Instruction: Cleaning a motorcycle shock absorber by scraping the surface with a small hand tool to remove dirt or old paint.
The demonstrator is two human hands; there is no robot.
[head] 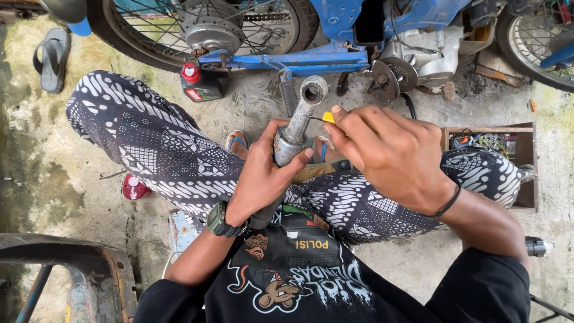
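We sit cross-legged in patterned trousers (179,161) on a rough concrete floor (36,173), a metal tube (296,128) raised over our lap. Our left hand (260,176), a green watch (218,220) at the wrist, wraps tight round the tube's thicker lower end, thumb pressed along its side, seemingly to keep it steady and tilted with the open mouth pointing away from us. Our right hand (391,152), a black band at the wrist, pinches a small yellow-handled tool (327,117) against the tube's upper part, fingers closed hard on it; the tool's tip is too small to make out. Sandalled feet (238,142) show just beyond the tube. To the left a red cap (134,187) lies on the floor, and to the right an open wooden box (526,161) holds wires and small parts, near enough to reach. Farther off stands a dark oil bottle (200,84) with a red top, beside a blue motorbike (335,36) with its spoked rear wheel (203,24) and bared engine side. A grey sandal (52,58) lies at the far left.
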